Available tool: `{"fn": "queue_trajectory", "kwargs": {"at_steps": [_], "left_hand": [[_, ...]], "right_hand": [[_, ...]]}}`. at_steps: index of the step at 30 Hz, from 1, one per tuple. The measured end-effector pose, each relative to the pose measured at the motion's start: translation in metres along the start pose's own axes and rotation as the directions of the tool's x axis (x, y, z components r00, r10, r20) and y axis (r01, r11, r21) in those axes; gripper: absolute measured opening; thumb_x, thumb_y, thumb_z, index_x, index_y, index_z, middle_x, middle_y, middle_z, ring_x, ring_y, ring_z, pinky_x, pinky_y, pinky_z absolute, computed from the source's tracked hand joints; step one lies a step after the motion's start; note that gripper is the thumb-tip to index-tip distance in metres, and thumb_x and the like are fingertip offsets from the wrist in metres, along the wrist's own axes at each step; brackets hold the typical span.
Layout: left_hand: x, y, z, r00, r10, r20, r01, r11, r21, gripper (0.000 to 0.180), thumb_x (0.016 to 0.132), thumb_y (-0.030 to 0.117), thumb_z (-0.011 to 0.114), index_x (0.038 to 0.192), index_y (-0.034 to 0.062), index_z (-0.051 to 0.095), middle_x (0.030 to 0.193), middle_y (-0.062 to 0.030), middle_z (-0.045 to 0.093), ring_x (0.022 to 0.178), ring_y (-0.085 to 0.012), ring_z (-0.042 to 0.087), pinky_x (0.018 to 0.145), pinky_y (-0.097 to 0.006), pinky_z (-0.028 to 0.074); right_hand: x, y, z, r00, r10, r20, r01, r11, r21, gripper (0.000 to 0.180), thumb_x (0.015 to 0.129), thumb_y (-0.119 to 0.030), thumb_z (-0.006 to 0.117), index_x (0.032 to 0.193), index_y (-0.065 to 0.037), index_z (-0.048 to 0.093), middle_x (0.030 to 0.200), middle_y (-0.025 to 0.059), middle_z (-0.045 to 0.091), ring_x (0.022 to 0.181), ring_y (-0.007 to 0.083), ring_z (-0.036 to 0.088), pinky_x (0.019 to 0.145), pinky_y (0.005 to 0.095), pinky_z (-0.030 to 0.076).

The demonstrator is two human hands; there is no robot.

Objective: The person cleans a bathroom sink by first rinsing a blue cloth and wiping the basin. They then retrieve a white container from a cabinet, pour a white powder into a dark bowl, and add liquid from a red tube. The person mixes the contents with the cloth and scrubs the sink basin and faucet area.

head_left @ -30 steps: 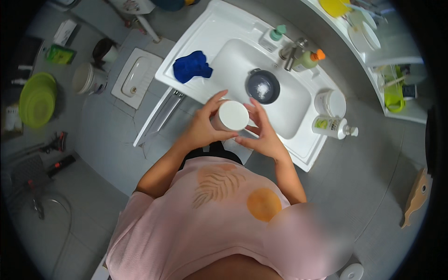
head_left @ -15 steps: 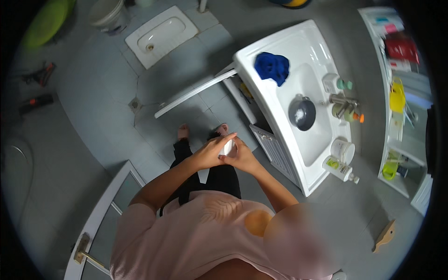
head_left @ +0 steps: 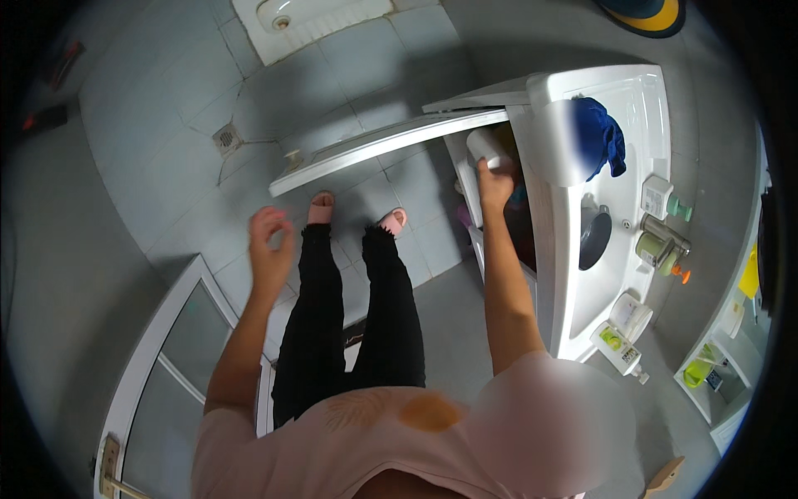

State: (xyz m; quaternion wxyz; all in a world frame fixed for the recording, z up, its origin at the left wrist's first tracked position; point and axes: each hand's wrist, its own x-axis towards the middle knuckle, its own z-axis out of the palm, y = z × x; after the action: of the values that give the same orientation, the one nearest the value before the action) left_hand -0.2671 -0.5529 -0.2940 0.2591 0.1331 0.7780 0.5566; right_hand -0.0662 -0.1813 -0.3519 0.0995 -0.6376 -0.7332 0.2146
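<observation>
My right hand (head_left: 496, 185) reaches into the opened cabinet (head_left: 544, 241) under the washbasin. Its fingers are closed on a white cylindrical container (head_left: 485, 146), which is tilted at the cabinet's opening, just beside the open cabinet door (head_left: 391, 143). What the container holds cannot be seen. Away to the left, my left hand (head_left: 270, 249) hangs over the floor with nothing in it, its fingers loosely bent and apart, slightly blurred. In the basin (head_left: 611, 283) lies a dark round pan (head_left: 595, 237), partly hidden by the rim. A crumpled blue cloth (head_left: 602, 137) rests on the basin's far corner.
Along the basin's right side stand a pump bottle (head_left: 657, 198), a tap (head_left: 665, 234), a white tub (head_left: 630, 316) and a white-and-green bottle (head_left: 617, 348). A glazed door (head_left: 179, 358) is at the lower left. A squat toilet (head_left: 312, 21) is set in the floor ahead.
My hands, earlier together around the white container, have parted. The right one has carried it rightward to the cabinet; the left has moved left. The view has shifted too.
</observation>
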Motion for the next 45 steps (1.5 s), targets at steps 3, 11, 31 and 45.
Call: {"fn": "queue_trajectory", "kwargs": {"at_steps": [3,11,31,45], "left_hand": [[0.023,0.022,-0.013,0.998,-0.033,0.046,0.035,0.998,-0.053,0.046,0.079,-0.003,0.057,0.121,0.0048,0.039,0.12,-0.011,0.044,0.097,-0.018,0.053,0.089,-0.031,0.04],[0.026,0.055,-0.025,0.998,0.056,0.031,-0.056,0.998,-0.003,0.044,0.082,-0.004,0.052,0.123,0.0018,0.039,0.122,-0.0137,0.046,0.106,-0.0191,0.049,0.096,-0.033,0.034],[0.048,0.115,0.026,0.877,0.196,0.438,-0.421,0.752,0.507,0.04,0.08,0.01,0.057,0.118,0.0044,0.047,0.114,-0.0163,0.054,0.104,-0.0318,0.052,0.093,-0.041,0.038],[-0.079,0.109,0.225,0.076,-0.5,0.863,0.823,0.52,0.229,0.026,0.084,0.019,0.049,0.105,0.0043,0.044,0.109,-0.0103,0.056,0.106,-0.0273,0.051,0.093,-0.041,0.035]], "right_hand": [[0.07,0.068,0.035,0.994,-0.104,0.025,0.107,0.98,-0.166,0.063,0.074,-0.051,0.055,0.108,0.002,0.056,0.115,0.0224,0.054,0.106,0.0359,0.052,0.089,0.0424,0.039],[0.114,-0.006,0.073,0.982,-0.178,0.059,0.187,0.932,-0.309,0.047,0.078,-0.039,0.053,0.11,-0.005,0.057,0.113,0.014,0.057,0.106,0.0318,0.052,0.09,0.0403,0.041],[-0.165,0.073,-0.063,0.77,-0.051,0.636,-0.02,0.994,0.104,0.033,0.073,-0.022,0.061,0.098,0.0,0.058,0.086,0.0189,0.062,0.085,0.0335,0.06,0.075,0.0372,0.047],[-0.315,0.009,-0.262,0.875,0.262,0.407,-0.39,0.88,0.27,0.032,0.087,-0.032,0.051,0.097,-0.003,0.06,0.085,0.0174,0.063,0.077,0.0285,0.062,0.072,0.0351,0.048]]}}
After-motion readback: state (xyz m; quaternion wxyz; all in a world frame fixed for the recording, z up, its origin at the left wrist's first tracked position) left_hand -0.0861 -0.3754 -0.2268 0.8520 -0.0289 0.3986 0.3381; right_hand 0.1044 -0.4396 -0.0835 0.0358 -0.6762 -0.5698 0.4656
